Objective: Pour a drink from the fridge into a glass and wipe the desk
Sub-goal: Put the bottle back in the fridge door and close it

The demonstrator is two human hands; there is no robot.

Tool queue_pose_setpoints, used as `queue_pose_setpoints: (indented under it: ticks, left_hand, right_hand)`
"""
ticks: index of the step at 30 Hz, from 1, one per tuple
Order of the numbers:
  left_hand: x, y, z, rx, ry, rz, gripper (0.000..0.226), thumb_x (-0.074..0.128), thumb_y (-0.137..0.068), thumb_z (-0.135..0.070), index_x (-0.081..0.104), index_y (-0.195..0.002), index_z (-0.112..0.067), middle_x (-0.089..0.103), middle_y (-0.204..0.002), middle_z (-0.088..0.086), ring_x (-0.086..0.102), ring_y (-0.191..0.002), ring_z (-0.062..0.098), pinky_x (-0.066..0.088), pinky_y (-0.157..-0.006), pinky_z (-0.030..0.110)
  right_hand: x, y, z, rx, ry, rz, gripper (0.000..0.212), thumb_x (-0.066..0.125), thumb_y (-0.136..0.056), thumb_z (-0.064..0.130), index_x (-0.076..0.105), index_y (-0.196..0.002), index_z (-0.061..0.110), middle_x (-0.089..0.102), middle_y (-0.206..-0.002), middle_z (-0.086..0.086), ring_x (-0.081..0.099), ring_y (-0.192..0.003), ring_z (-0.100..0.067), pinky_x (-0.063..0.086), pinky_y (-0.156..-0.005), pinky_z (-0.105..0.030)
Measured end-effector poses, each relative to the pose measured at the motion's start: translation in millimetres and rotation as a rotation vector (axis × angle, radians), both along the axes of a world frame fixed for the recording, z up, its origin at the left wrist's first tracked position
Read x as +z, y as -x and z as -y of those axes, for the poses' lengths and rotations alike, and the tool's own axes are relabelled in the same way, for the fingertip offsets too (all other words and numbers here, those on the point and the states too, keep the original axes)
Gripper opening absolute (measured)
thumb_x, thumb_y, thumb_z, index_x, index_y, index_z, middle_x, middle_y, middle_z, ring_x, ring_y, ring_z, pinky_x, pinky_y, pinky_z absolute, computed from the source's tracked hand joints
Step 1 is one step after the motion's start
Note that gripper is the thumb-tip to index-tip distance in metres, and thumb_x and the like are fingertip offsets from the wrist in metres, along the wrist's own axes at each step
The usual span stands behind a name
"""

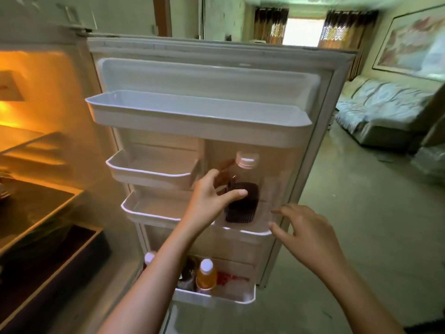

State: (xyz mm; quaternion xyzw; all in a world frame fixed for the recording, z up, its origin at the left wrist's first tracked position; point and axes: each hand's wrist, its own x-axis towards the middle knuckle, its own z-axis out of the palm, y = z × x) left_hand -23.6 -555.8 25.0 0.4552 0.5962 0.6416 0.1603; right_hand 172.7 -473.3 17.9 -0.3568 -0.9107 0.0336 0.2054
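The left forearm rises from the bottom edge toward the open fridge door (342, 97), and the left hand (212, 198) at its end is spread wide, fingers and thumb apart, holding nothing. Directly ahead of that open span, between thumb and fingers but with no clear contact, stands a clear bottle (243, 189) with a pale cap, upright in the right part of the middle door shelf (154, 215); dark drink fills only its lower part. The thumb tip lies across the front of the dark liquid, though whether it touches the plastic cannot be told. The right hand (305, 235) hovers to the right of the bottle and a little lower, fingers loosely spread and holding nothing, its fingertips near the shelf's right corner. Below the left wrist, in the bottom door shelf (240, 298), stands an orange bottle (206, 276) with a white cap, beside a darker item too blurred to name. Above the left hand sit a short shelf (149, 173) and a long top shelf (192, 116). Left of the arm glows the fridge interior (36, 97). Far to the right is a sofa (385, 104).
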Motion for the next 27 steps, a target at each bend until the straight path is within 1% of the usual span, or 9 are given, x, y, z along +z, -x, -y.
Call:
queue_pose_setpoints:
  ticks: [2,5,8,12,15,17,20,23,27]
  left_hand:
    - [-6.7,1.1,-9.0,-0.066,0.01,0.01,0.062,0.077,-0.072,0.002,0.051,-0.126,-0.013,0.065,-0.112,-0.007,0.062,-0.102,-0.002,0.05,-0.087,0.018]
    - [-21.3,6.8,-17.7,-0.165,0.026,0.006,0.065,0.074,-0.077,0.001,0.046,-0.13,-0.022,0.062,-0.124,0.001,0.059,-0.116,0.012,0.049,-0.096,0.03]
    - [-30.1,8.7,-19.1,-0.216,0.031,0.01,0.065,0.069,-0.081,0.003,0.043,-0.13,-0.03,0.058,-0.129,-0.008,0.054,-0.122,0.01,0.046,-0.097,0.024]
    - [-33.6,6.1,-15.7,-0.242,0.03,0.027,0.065,0.064,-0.084,0.003,0.037,-0.138,-0.021,0.053,-0.134,-0.006,0.051,-0.125,0.006,0.042,-0.099,0.021]
    - [-32.3,3.7,-12.8,-0.121,0.088,-0.215,0.061,0.067,-0.085,-0.02,0.038,-0.138,-0.026,0.051,-0.133,-0.014,0.047,-0.126,0.004,0.04,-0.102,0.024]
    - [-20.8,-0.6,-7.7,0.125,0.098,-0.481,0.054,0.066,-0.082,-0.035,0.046,-0.13,-0.019,0.057,-0.122,-0.003,0.052,-0.116,0.015,0.043,-0.095,0.028]
    - [9.7,-15.5,0.3,0.341,-0.177,-0.762,0.041,0.068,-0.081,-0.018,0.055,-0.119,-0.008,0.058,-0.114,0.01,0.053,-0.107,0.025,0.038,-0.097,0.024]
    - [40.9,-34.0,1.5,0.444,-0.415,-0.969,0.042,0.069,-0.08,-0.009,0.053,-0.118,-0.014,0.053,-0.119,0.005,0.051,-0.108,0.024,0.035,-0.099,0.026]
    - [64.7,-45.6,-11.4,0.485,-0.357,-1.031,0.053,0.065,-0.084,-0.021,0.041,-0.131,-0.02,0.038,-0.139,0.0,0.038,-0.131,0.022,0.027,-0.109,0.034]
  right_hand:
    - [-0.2,0.0,-3.7,-0.014,0.001,-0.004,0.03,0.057,-0.083,0.047,0.064,-0.108,0.032,0.065,-0.102,0.01,0.059,-0.1,-0.015,0.042,-0.08,-0.033]
    - [-0.7,0.9,-6.2,-0.042,-0.001,-0.002,0.03,0.057,-0.083,0.047,0.064,-0.108,0.031,0.065,-0.102,0.01,0.059,-0.099,-0.015,0.043,-0.08,-0.033]
    - [-2.5,5.3,-4.7,-0.044,0.016,-0.012,0.032,0.056,-0.084,0.047,0.063,-0.11,0.031,0.064,-0.103,0.01,0.058,-0.099,-0.015,0.043,-0.082,-0.034]
    - [-4.4,9.1,-0.6,-0.032,0.038,-0.024,0.033,0.054,-0.086,0.047,0.061,-0.114,0.031,0.063,-0.11,0.011,0.056,-0.104,-0.013,0.042,-0.087,-0.035]
    - [-6.9,7.2,-2.5,-0.036,0.044,-0.029,0.034,0.054,-0.086,0.047,0.06,-0.115,0.03,0.063,-0.11,0.011,0.056,-0.104,-0.013,0.041,-0.087,-0.035]
    - [-9.2,4.8,-7.1,-0.04,0.042,-0.037,0.032,0.055,-0.085,0.046,0.062,-0.113,0.03,0.064,-0.109,0.011,0.057,-0.101,-0.013,0.041,-0.084,-0.033]
    - [-12.9,2.1,-16.8,-0.05,0.051,-0.064,0.028,0.058,-0.084,0.044,0.064,-0.108,0.031,0.064,-0.108,0.011,0.058,-0.098,-0.013,0.039,-0.079,-0.031]
    - [-17.6,0.5,-27.7,-0.063,0.086,-0.15,0.026,0.064,-0.08,0.04,0.066,-0.105,0.03,0.061,-0.113,0.009,0.058,-0.102,-0.015,0.043,-0.079,-0.03]
    - [-22.2,1.0,-39.2,-0.075,0.176,-0.376,0.037,0.072,-0.077,0.028,0.062,-0.112,0.025,0.047,-0.128,0.005,0.053,-0.112,-0.014,0.048,-0.082,-0.03]
